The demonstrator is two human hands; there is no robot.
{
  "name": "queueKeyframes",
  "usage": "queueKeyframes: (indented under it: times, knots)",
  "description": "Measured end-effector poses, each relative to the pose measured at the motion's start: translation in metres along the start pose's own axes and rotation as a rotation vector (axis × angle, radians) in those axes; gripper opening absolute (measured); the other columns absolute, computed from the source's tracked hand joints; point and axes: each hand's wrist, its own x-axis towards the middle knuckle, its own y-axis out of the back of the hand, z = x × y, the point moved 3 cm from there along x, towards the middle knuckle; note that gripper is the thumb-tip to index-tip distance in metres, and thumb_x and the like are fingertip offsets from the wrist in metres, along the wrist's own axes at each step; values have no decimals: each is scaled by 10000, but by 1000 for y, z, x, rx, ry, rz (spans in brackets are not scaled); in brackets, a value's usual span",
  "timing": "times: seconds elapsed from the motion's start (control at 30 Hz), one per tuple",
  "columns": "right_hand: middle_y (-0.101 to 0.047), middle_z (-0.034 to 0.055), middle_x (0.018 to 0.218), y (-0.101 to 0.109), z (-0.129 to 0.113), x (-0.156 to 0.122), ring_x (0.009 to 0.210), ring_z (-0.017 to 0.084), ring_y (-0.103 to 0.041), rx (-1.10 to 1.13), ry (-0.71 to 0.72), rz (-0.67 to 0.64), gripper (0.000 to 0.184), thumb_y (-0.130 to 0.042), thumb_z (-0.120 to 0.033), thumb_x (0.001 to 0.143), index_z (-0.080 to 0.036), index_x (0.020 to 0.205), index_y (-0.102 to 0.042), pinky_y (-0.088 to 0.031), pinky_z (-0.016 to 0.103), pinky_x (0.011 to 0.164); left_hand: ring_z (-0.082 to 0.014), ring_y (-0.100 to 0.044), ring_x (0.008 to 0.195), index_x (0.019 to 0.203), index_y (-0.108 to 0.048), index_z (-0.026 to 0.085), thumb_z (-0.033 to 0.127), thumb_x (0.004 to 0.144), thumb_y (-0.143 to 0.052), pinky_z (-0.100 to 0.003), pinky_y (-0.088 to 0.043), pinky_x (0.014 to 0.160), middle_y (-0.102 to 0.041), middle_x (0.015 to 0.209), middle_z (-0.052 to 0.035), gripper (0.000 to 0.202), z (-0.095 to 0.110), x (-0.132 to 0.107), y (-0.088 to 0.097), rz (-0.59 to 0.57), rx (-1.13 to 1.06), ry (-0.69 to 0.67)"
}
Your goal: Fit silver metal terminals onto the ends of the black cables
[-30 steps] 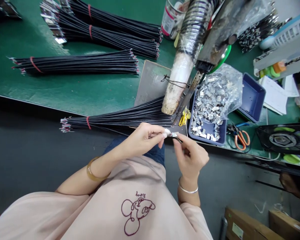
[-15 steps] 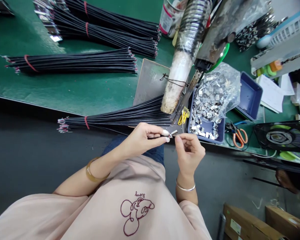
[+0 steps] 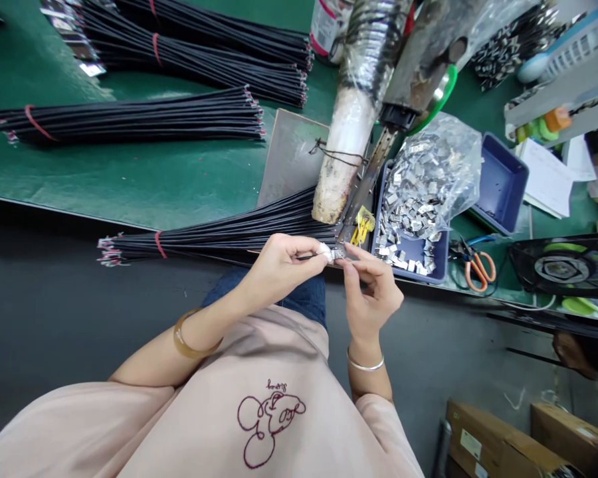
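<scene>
My left hand pinches a black cable close to its end, with white coverings on the fingertips. Just past those fingertips is a small silvery metal piece, which the thumb and forefinger of my right hand grip from the other side. Exactly how the metal piece meets the cable end is hidden by the fingers. Behind my hands lies a bundle of black cables, tied with a red band, its right ends under a worn white-wrapped tube.
A blue tray holds a plastic bag and loose metal pieces. Orange-handled pliers, a small fan and another blue tray stand to the right. More tied cable bundles lie at the back left. A soldering-like yellow item is nearby.
My right hand has moved slightly left, and its fingertips now meet the metal piece at my left fingertips. The view has shifted a little.
</scene>
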Motion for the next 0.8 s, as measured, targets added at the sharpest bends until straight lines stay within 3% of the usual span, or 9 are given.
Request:
queueKeyframes:
  times: [0.17, 0.4, 0.53, 0.8]
  knots:
    - [-793, 61, 1087, -3, 3, 4, 880, 167, -790, -28, 9, 8, 69, -655, -187, 925, -213, 987, -642, -669, 283, 738, -108, -545, 625, 680, -714, 116, 215, 826, -623, -192, -417, 554, -651, 660, -22, 199, 1, 5, -2, 81, 29, 0]
    - [-790, 57, 1077, -5, 1, 12, 962, 180, -777, -52, 39, -7, 83, -667, -158, 910, -219, 965, -664, -674, 314, 778, -82, -493, 585, 706, -720, 114, 222, 822, -624, -178, -393, 534, -629, 644, -10, 186, 5, 8, -1, 98, 38, -12]
    - [-793, 32, 1067, -4, -4, 15, 986, 186, -774, -60, 89, 8, 142, -697, -117, 879, -230, 964, -689, -673, 352, 850, -79, -513, 599, 714, -734, 110, 198, 806, -630, -163, -411, 542, -655, 665, -11, 164, 8, 10, -1, 88, 8, -27]
    - [-768, 62, 1186, -1, -5, 7, 1011, 190, -771, -36, 129, -74, 171, -685, -91, 871, -221, 980, -666, -698, 365, 830, -79, -537, 600, 701, -743, 119, 158, 796, -636, -172, -447, 586, -684, 668, -7, 149, 4, 9, 2, 4, -40, 30]
